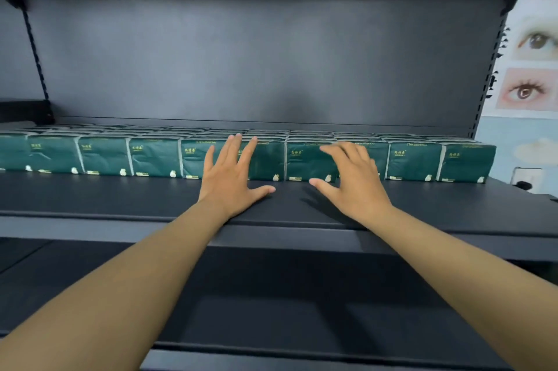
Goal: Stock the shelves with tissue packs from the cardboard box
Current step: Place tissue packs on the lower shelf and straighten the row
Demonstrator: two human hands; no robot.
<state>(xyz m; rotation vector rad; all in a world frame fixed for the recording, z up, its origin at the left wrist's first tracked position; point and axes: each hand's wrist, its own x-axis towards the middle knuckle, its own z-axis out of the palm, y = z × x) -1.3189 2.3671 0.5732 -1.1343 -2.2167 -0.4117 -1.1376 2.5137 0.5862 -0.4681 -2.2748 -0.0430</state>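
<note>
On dark shelf (120, 195), row of green tissue packs (157, 157), both hands flat against them

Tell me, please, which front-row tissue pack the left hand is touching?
The fifth visible pack from the left; the left hand lies flat on its face.

I count ten green tissue packs (155, 157) across the front row on my shelf (120, 195), though the leftmost is cut off by the frame edge and two are partly covered by my hands. Behind that row there are several more rows of packs; I see only their top edges, too foreshortened to count. Two hands are in view: my left hand (231, 173) and my right hand (351, 179). Two shelf levels show, this one and a lower shelf (271, 295). On the poster (531, 68) at right, I count two pictured eyes.
</note>
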